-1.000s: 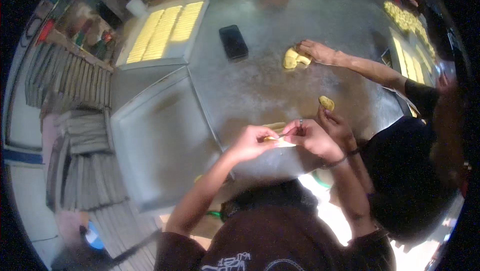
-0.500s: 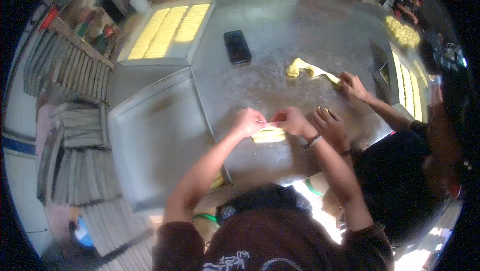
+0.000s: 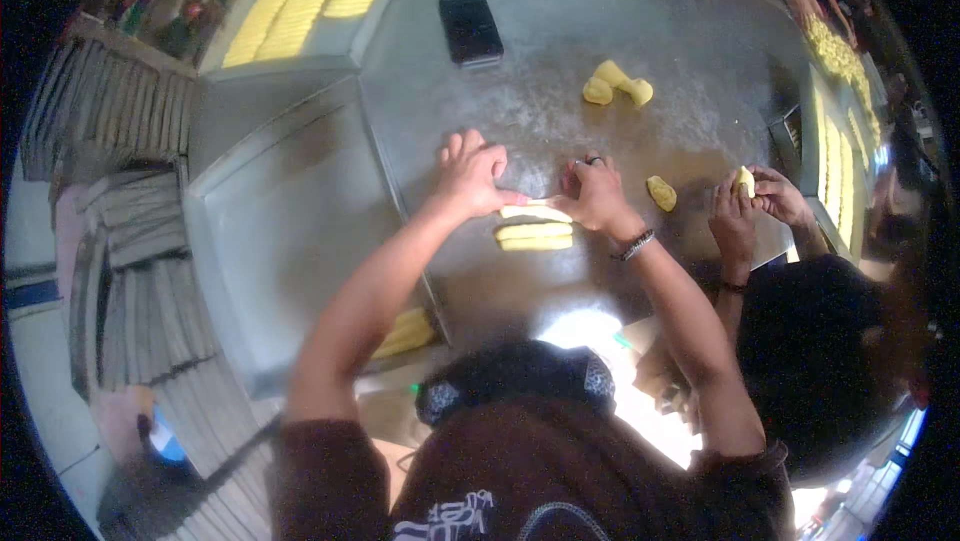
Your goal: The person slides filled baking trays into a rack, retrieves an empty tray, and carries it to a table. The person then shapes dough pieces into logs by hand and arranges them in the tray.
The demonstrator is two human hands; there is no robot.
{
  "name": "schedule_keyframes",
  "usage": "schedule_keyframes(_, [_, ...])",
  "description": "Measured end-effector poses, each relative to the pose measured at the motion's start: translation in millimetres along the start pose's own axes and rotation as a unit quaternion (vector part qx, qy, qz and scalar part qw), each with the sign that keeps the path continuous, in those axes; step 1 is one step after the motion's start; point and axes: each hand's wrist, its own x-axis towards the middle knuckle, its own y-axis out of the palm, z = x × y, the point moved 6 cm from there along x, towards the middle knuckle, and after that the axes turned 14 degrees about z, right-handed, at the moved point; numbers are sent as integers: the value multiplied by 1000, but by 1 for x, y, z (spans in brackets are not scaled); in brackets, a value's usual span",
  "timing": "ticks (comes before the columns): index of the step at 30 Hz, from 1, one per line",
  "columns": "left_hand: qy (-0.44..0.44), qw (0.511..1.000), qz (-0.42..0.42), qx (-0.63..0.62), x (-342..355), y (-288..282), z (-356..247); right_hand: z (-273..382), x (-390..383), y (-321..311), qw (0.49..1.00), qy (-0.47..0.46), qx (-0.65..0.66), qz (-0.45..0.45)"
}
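Observation:
My left hand (image 3: 472, 176) lies over the metal table with its fingers spread, its thumb at the left end of a pale yellow dough strip (image 3: 537, 212). At the strip's right end is the thumb of my right hand (image 3: 598, 191), whose other fingers are bent and apart. Neither hand wraps round the strip. Just nearer to me, two yellow dough sticks (image 3: 535, 237) lie side by side. To the right, a co-worker's hands (image 3: 740, 216) hold a small dough piece (image 3: 745, 181). Another dough piece (image 3: 660, 193) rests between that person and my right hand.
An open metal tray (image 3: 300, 231) stands at left, with dough sticks (image 3: 405, 333) by its near corner. Behind it is a tray of dough rows (image 3: 290, 6). A phone (image 3: 470, 27) and dough lumps (image 3: 618, 84) lie farther back. Another filled tray (image 3: 835, 166) is far right.
My hands went from pinching close together to lying apart, left fingers spread. The co-worker's hands moved right and nearer, now holding a dough piece; the stretched dough lies bunched. The view has tilted down.

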Motion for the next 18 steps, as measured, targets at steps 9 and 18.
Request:
schedule_keyframes(9, [32, 999, -12, -29, -34, -1, 7, -6, -12, 16, 952, -16, 266, 149])
schedule_keyframes(18, [16, 986, 102, -133, -27, 25, -32, 11, 3, 8, 987, 16, 79, 139])
